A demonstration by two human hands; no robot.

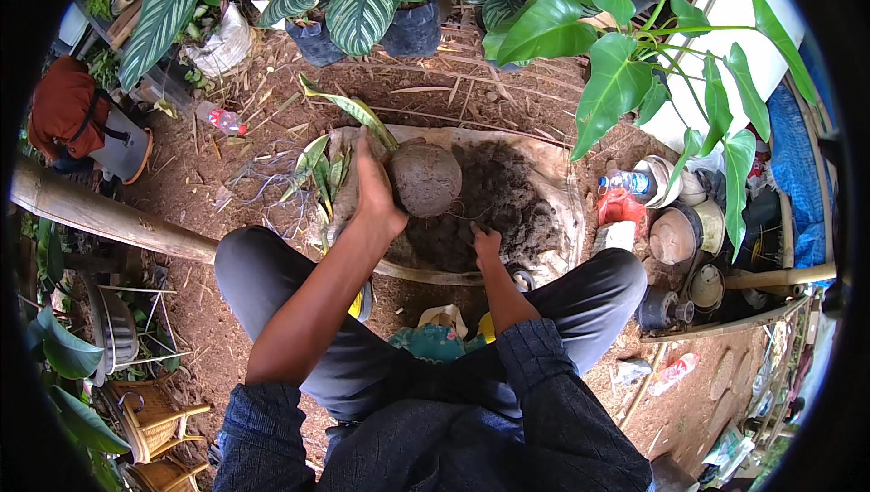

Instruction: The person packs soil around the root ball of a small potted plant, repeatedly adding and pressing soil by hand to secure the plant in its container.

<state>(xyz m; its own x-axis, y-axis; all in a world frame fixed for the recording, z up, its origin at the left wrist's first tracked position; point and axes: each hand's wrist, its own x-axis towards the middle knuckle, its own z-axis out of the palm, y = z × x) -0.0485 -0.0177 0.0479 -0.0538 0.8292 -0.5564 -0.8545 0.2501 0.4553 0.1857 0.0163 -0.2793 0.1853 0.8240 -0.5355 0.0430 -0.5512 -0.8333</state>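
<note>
A round brown root ball (pixel 426 178), its surface threaded with fine roots, lies over a pale sack (pixel 561 172) spread on the ground. A long yellow-edged snake plant leaf (pixel 357 108) stretches from its upper left side. My left hand (pixel 375 176) rests upright against the left side of the ball and near the leaf's base; its fingers are partly hidden. Loose dark soil (pixel 506 200) covers much of the sack. Low over the soil, right of the ball, is my right hand (pixel 486 244), fingers bent; whether it holds something small cannot be told. More variegated leaves (pixel 319 172) lie at the sack's left edge.
Potted striped-leaf plants (pixel 411 30) stand beyond the sack. A large green-leaved plant (pixel 612 77) overhangs the right side, above stacked pots (pixel 674 234) and a water bottle (pixel 625 182). A bamboo pole (pixel 109 213) lies at left, near tangled string (pixel 262 183) and a plastic bottle (pixel 225 119).
</note>
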